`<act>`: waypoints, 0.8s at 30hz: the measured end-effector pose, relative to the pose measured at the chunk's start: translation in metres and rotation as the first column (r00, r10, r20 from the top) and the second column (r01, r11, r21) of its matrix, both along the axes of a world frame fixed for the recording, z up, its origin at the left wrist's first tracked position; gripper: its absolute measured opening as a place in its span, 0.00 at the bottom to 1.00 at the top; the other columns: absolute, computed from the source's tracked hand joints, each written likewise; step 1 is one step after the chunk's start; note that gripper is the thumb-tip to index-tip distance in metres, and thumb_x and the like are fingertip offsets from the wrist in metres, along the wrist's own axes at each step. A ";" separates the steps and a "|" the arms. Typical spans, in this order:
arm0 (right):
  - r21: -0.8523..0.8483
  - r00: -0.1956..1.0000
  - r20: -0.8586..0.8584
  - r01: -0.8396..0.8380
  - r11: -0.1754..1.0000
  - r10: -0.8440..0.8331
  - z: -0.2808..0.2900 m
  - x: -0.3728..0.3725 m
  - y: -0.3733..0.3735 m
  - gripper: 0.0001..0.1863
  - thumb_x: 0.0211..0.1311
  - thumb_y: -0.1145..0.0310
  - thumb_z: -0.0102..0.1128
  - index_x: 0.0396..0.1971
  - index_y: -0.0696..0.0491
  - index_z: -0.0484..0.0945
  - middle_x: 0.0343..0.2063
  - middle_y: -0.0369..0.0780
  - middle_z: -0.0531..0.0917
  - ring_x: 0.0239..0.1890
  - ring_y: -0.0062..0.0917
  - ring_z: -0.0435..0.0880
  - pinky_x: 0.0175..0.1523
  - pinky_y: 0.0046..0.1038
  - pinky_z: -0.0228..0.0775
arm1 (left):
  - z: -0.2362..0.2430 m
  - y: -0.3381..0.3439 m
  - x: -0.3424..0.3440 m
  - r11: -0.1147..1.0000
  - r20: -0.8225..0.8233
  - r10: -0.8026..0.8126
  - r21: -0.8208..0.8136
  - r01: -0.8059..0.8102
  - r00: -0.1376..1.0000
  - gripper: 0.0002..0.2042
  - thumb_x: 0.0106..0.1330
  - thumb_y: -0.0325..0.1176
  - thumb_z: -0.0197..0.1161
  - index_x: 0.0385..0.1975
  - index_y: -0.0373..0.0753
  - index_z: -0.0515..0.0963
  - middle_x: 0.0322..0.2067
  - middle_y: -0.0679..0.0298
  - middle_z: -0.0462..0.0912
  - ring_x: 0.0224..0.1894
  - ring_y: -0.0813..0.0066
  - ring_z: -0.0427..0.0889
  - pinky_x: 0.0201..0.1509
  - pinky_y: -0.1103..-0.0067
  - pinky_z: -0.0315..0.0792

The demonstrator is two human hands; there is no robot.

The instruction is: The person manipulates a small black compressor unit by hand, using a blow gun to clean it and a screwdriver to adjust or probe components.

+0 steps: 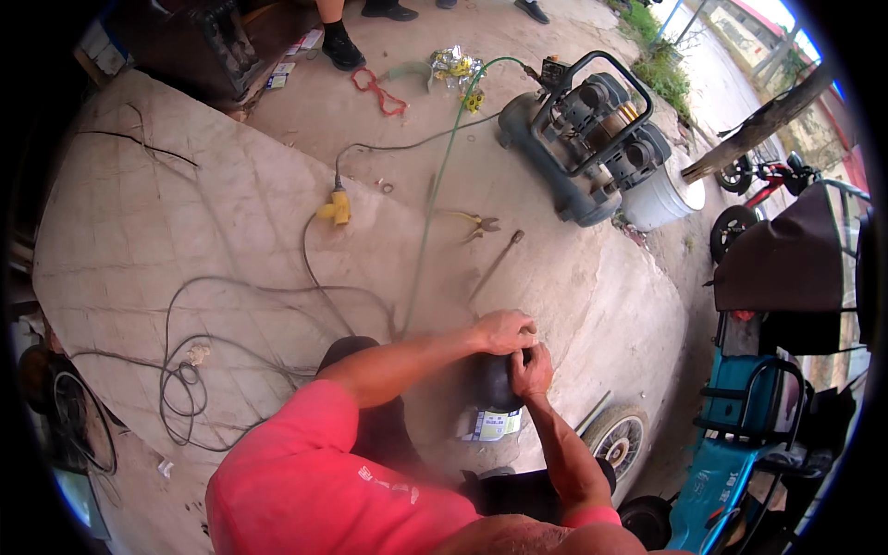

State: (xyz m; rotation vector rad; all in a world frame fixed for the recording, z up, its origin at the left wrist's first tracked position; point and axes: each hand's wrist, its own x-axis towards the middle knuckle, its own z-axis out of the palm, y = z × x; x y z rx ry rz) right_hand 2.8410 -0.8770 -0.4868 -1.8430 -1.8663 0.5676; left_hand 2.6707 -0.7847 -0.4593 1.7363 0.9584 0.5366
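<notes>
My left hand (504, 331) is closed, its fingers bent over the top of a black rounded object (499, 384) in front of me. Close against it, my right hand (531, 372) is closed at the upper right side of the same object. What is pinched between the fingers is too small to make out. A white and green printed packet (496, 425) shows just below the black object. Beyond my hands, a metal rod-like tool (497, 265) and yellow-handled pliers (475, 223) lie on the concrete floor.
An air compressor (578, 139) stands far right with a green hose (450, 148), beside a white bucket (664, 199). A yellow plug adapter (337, 209) and coiled cable (185, 377) lie left. A small wheel (618, 439) and blue vehicle (717, 481) are right. Another person's shoe (342, 48) is far off.
</notes>
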 end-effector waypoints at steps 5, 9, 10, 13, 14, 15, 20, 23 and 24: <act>0.064 1.000 -0.022 0.008 0.998 -0.006 -0.024 0.015 0.002 0.14 0.69 0.56 0.60 0.44 0.51 0.82 0.42 0.45 0.85 0.48 0.46 0.83 0.53 0.44 0.75 | -0.016 -0.048 0.029 0.988 -0.083 0.063 0.144 -0.050 0.995 0.23 0.68 0.53 0.63 0.49 0.37 0.83 0.50 0.45 0.83 0.55 0.44 0.81 0.59 0.55 0.74; -0.132 0.986 -0.130 0.089 0.987 -0.106 -0.033 0.024 0.007 0.16 0.71 0.53 0.60 0.45 0.51 0.82 0.46 0.44 0.86 0.50 0.46 0.84 0.54 0.43 0.76 | -0.033 -0.073 0.051 0.924 -0.067 0.317 0.244 -0.293 0.946 0.22 0.71 0.53 0.61 0.51 0.41 0.82 0.52 0.51 0.82 0.57 0.49 0.81 0.62 0.55 0.70; -0.202 0.983 -0.140 0.091 0.975 -0.121 -0.026 0.022 0.009 0.16 0.71 0.54 0.60 0.46 0.52 0.82 0.47 0.45 0.86 0.50 0.44 0.84 0.54 0.42 0.76 | -0.038 -0.077 0.056 0.892 -0.047 0.386 0.273 -0.360 0.921 0.21 0.72 0.53 0.60 0.50 0.42 0.82 0.52 0.52 0.82 0.56 0.50 0.81 0.62 0.56 0.69; -0.318 0.912 -0.363 0.070 0.945 -0.190 -0.019 0.023 0.014 0.16 0.71 0.60 0.59 0.49 0.56 0.82 0.48 0.46 0.87 0.50 0.39 0.86 0.55 0.38 0.77 | -0.027 -0.086 0.069 0.820 -0.115 0.537 0.303 -0.486 0.836 0.19 0.72 0.52 0.60 0.47 0.43 0.82 0.50 0.54 0.82 0.56 0.52 0.81 0.63 0.58 0.68; -0.290 0.803 -0.554 0.060 0.955 -0.218 -0.035 0.033 0.017 0.16 0.71 0.63 0.59 0.51 0.57 0.82 0.48 0.46 0.87 0.50 0.37 0.86 0.55 0.36 0.77 | -0.027 -0.085 0.071 0.834 -0.143 0.511 0.322 -0.448 0.848 0.19 0.72 0.52 0.60 0.47 0.43 0.82 0.50 0.55 0.82 0.56 0.53 0.81 0.62 0.59 0.68; -0.269 0.651 -0.723 0.042 0.962 -0.231 -0.053 0.038 0.022 0.17 0.71 0.65 0.58 0.52 0.59 0.82 0.49 0.46 0.87 0.50 0.34 0.86 0.55 0.34 0.77 | -0.029 -0.085 0.068 0.845 -0.184 0.492 0.337 -0.416 0.851 0.18 0.72 0.52 0.60 0.46 0.43 0.83 0.49 0.56 0.83 0.55 0.54 0.81 0.62 0.59 0.67; -0.609 0.714 -0.507 0.099 0.787 -0.482 -0.144 0.096 0.045 0.24 0.62 0.70 0.66 0.58 0.62 0.80 0.46 0.46 0.87 0.44 0.31 0.86 0.51 0.31 0.80 | -0.005 -0.098 0.069 0.874 -0.407 0.390 0.445 -0.194 0.826 0.21 0.73 0.52 0.60 0.51 0.40 0.82 0.51 0.56 0.81 0.58 0.55 0.77 0.65 0.62 0.66; -0.595 0.747 -0.505 0.062 0.802 -0.432 -0.187 0.125 0.041 0.25 0.58 0.68 0.70 0.55 0.64 0.82 0.44 0.50 0.89 0.43 0.34 0.89 0.48 0.32 0.82 | -0.003 -0.097 0.080 0.840 -0.406 0.417 0.515 -0.173 0.814 0.20 0.72 0.51 0.62 0.50 0.40 0.82 0.51 0.57 0.82 0.58 0.56 0.77 0.65 0.62 0.66; -0.571 0.757 -0.508 0.062 0.818 -0.412 -0.196 0.128 0.038 0.25 0.57 0.68 0.70 0.54 0.64 0.82 0.44 0.50 0.89 0.43 0.35 0.89 0.48 0.32 0.82 | -0.001 -0.096 0.083 0.846 -0.420 0.403 0.510 -0.156 0.813 0.20 0.72 0.51 0.62 0.50 0.40 0.82 0.52 0.57 0.82 0.58 0.56 0.77 0.65 0.62 0.66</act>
